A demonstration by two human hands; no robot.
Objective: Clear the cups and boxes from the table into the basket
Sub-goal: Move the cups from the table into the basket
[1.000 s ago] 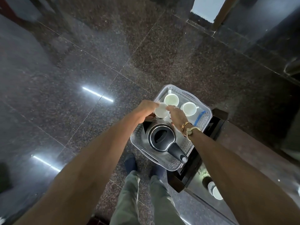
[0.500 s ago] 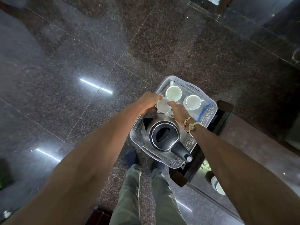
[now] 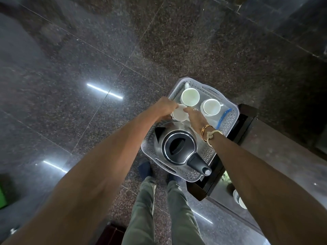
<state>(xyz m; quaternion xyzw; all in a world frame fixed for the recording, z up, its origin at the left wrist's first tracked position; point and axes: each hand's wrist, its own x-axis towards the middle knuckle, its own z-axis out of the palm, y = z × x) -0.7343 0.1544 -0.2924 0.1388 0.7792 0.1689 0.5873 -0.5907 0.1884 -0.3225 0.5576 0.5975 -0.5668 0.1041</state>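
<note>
Steel kettle [image 3: 184, 133] seen from above: black lid [image 3: 176, 147] closed, black handle [image 3: 198, 164] pointed lower right, spout [image 3: 159, 131] pointed upper left. Floor [image 3: 88, 50] laid in dark speckled polished tiles, thin joints visible. Strip-light reflections [image 3: 104, 91] thrown across tiles at left. Olive trousers [image 3: 178, 209] and dark shoes [image 3: 144, 168] seen below kettle. Green object [image 3: 2, 197] cropped at left edge, unidentified.

A far cup [image 3: 190, 97] and a right cup [image 3: 211, 106], both white, are sitting upright in the pale perforated basket [image 3: 228, 124]. A third cup [image 3: 179, 114] (also white) is being gripped by the left hand [image 3: 165, 109] and the right hand [image 3: 196, 118] just beside them.
</note>
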